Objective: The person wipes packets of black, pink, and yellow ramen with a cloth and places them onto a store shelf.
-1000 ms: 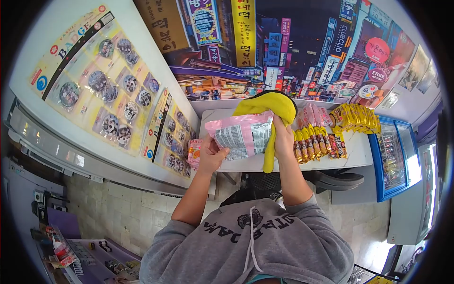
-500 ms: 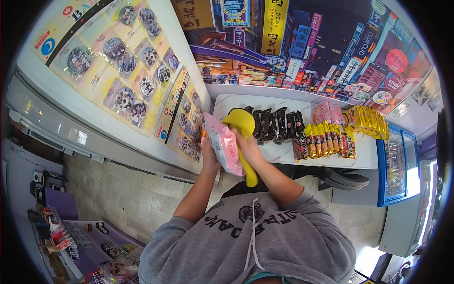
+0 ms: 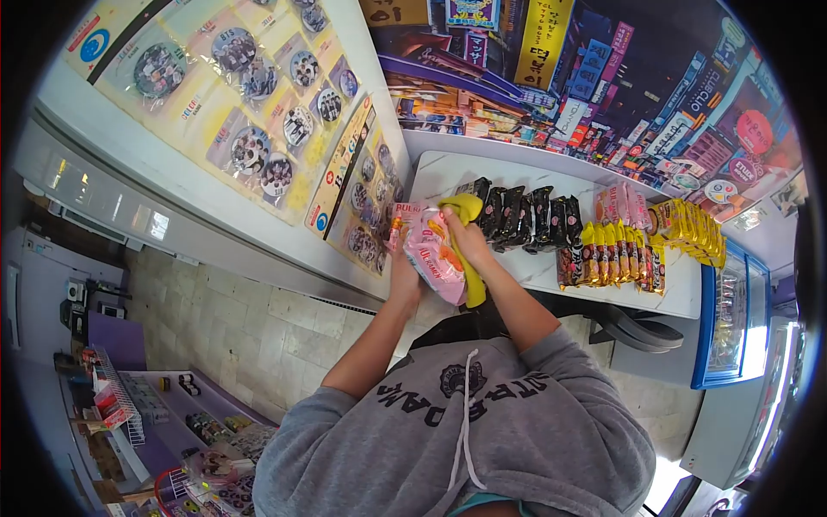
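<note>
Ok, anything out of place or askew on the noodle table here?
Nothing stands out. The black packets, yellow packets and pink packets stand in tidy rows; the pink packet and yellow cloth are in hand.

badge card (image 3: pixel 250 151) – "BTS" | wall mural sign (image 3: pixel 754 131) – "ETUDE" | orange packet (image 3: pixel 401 213) – "BUL…" | grey hoodie (image 3: pixel 457 405) – mirrored lettering, unclear

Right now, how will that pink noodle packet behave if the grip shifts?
The pink packet is probably light and crinkly: its film bends between the left hand and right hand. The glossy wrapper looks slippery, and the yellow cloth hangs limp.
</note>
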The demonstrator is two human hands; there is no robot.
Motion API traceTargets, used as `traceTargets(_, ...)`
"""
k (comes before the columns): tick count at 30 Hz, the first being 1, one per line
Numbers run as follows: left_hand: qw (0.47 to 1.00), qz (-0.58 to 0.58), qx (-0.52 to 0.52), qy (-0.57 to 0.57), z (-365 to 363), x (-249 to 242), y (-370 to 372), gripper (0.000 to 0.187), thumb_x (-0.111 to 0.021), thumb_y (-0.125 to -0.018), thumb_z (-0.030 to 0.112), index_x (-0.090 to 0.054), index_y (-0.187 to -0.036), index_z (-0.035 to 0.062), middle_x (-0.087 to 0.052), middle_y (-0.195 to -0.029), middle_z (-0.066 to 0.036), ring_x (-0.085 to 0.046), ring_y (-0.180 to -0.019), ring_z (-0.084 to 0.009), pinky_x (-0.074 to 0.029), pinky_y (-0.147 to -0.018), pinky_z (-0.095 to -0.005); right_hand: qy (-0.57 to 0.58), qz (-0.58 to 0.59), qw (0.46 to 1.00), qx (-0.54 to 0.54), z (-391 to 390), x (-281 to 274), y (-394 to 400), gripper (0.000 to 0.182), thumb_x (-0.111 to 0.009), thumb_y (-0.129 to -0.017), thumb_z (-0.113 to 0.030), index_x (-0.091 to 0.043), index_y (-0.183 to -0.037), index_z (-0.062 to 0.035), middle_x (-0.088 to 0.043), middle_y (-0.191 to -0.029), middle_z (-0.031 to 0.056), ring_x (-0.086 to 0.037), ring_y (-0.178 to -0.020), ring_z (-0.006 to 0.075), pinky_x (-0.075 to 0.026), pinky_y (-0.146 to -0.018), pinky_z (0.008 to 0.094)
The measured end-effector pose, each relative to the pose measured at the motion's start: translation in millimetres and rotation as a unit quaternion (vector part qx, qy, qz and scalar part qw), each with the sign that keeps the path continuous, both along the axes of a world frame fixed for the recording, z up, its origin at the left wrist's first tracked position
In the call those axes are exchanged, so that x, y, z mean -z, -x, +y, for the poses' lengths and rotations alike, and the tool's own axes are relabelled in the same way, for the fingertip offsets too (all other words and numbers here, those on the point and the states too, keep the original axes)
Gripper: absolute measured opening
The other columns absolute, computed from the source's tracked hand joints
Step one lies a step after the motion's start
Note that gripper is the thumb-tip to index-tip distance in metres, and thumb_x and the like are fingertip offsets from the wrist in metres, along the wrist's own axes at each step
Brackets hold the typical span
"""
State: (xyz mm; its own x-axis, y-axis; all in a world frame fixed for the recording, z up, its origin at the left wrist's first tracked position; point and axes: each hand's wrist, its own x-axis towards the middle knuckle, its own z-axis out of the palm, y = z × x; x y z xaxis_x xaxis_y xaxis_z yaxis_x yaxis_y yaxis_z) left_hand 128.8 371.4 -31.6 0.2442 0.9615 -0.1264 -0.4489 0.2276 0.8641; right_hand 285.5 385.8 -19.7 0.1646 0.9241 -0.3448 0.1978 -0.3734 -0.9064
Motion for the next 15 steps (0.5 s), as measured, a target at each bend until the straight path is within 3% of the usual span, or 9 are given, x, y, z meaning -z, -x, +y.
traceTargets(2, 0.973, -0.092, 0.102, 0.188, 6, -57, 17, 0.049, -0.049, -0.089, 0.035, -0.04, -0.128, 0.0058, -0.055, -0.112, -0.01, -0.054, -0.104, -0.0205, -0.046, -0.086, -0.04, -0.034, -0.059, 0.998, 0.014, -1, -2, -12, 0.065, -0.045, -0.084, -0.059, -0.06, -0.095, 0.0036, -0.062, -0.089, 0.0226, -0.061, -0.085, 0.0324, -0.046, -0.078, 0.0375)
traceTargets(4, 0.967, -0.07, 0.111, 0.218, 7, -66, 22, 0.054, -0.059, -0.085, 0.03, -0.04, -0.129, 0.005, -0.055, -0.115, -0.01, -0.056, -0.103, -0.0206, -0.05, -0.079, -0.0402, -0.065, -0.116, 0.991, 0.032, -1, -3, -16, 0.068, -0.046, -0.082, -0.06, -0.061, -0.093, 0.005, -0.061, -0.088, 0.027, -0.061, -0.086, 0.0368, -0.046, -0.078, 0.0397)
traceTargets(6, 0.968, 0.204, 0.137, 0.056, 7, -63, 18, 0.046, -0.059, -0.084, 0.02, -0.043, -0.124, 0.0029, -0.056, -0.109, -0.009, -0.058, -0.096, -0.021, -0.054, -0.07, -0.0381, -0.097, -0.212, 0.97, 0.066, 5, -6, -17, 0.072, -0.049, -0.08, -0.06, -0.059, -0.09, 0.0106, -0.059, -0.079, 0.0326, -0.06, -0.085, 0.0419, -0.047, -0.073, 0.0446)
traceTargets(7, 0.967, 0.205, 0.138, 0.056, 12, -55, 20, 0.046, -0.059, -0.084, 0.02, -0.043, -0.124, 0.0029, -0.056, -0.109, -0.009, -0.058, -0.096, -0.021, -0.054, -0.07, -0.0381, -0.076, -0.233, 0.965, 0.091, 9, -10, -20, 0.063, -0.053, -0.082, -0.051, -0.058, -0.081, 0.0114, -0.06, -0.076, 0.0309, -0.061, -0.081, 0.0423, -0.047, -0.072, 0.0459)
traceTargets(9, 0.986, 0.14, 0.094, 0.006, 33, -28, 27, 0.047, -0.06, -0.084, 0.016, -0.042, -0.125, 0.0013, -0.057, -0.109, -0.01, -0.06, -0.094, -0.0208, -0.056, -0.065, -0.0381, -0.11, -0.164, 0.967, 0.16, 18, -12, -39, 0.056, -0.059, -0.081, -0.044, -0.058, -0.081, 0.0121, -0.06, -0.073, 0.0298, -0.061, -0.077, 0.0417, -0.048, -0.067, 0.0445)
traceTargets(10, 0.986, 0.139, 0.096, 0.007, 44, -19, 32, 0.047, -0.06, -0.084, 0.016, -0.042, -0.125, 0.0013, -0.057, -0.109, -0.01, -0.06, -0.094, -0.0208, -0.056, -0.065, -0.0381, -0.134, -0.15, 0.954, 0.221, 17, -21, -48, 0.053, -0.062, -0.08, -0.041, -0.058, -0.08, 0.012, -0.06, -0.07, 0.0279, -0.062, -0.071, 0.0396, -0.048, -0.063, 0.0433)
traceTargets(11, 0.99, 0.118, 0.072, 0.014, 56, -12, 39, 0.042, -0.057, -0.086, 0.014, -0.043, -0.123, 0.0004, -0.057, -0.107, -0.01, -0.06, -0.093, -0.0209, -0.056, -0.065, -0.039, -0.148, -0.125, 0.95, 0.243, 28, 10, -73, 0.056, -0.063, -0.079, -0.043, -0.058, -0.079, 0.012, -0.06, -0.067, 0.0256, -0.062, -0.064, 0.0348, -0.047, -0.06, 0.0424)
traceTargets(13, 0.994, 0.097, 0.05, 0.022, 82, 6, 51, 0.037, -0.054, -0.087, 0.013, -0.044, -0.121, -0.0006, -0.058, -0.105, -0.01, -0.06, -0.092, -0.0211, -0.056, -0.066, -0.04, -0.165, -0.067, 0.936, 0.303, 11, -19, -89, 0.056, -0.064, -0.079, -0.044, -0.058, -0.078, 0.0113, -0.06, -0.063, 0.0206, -0.059, -0.057, 0.0272, -0.046, -0.058, 0.0384)
traceTargets(15, 0.992, 0.075, 0.077, 0.065, 107, 27, 57, 0.031, -0.05, -0.089, 0.014, -0.048, -0.117, 0.0009, -0.058, -0.104, -0.009, -0.059, -0.09, -0.019, -0.056, -0.063, -0.036, -0.183, -0.039, 0.927, 0.324, -5, -28, -103, 0.046, -0.062, -0.082, -0.038, -0.059, -0.095, 0.0069, -0.063, -0.084, 0.013, -0.058, -0.074, 0.0189, -0.045, -0.068, 0.0319)
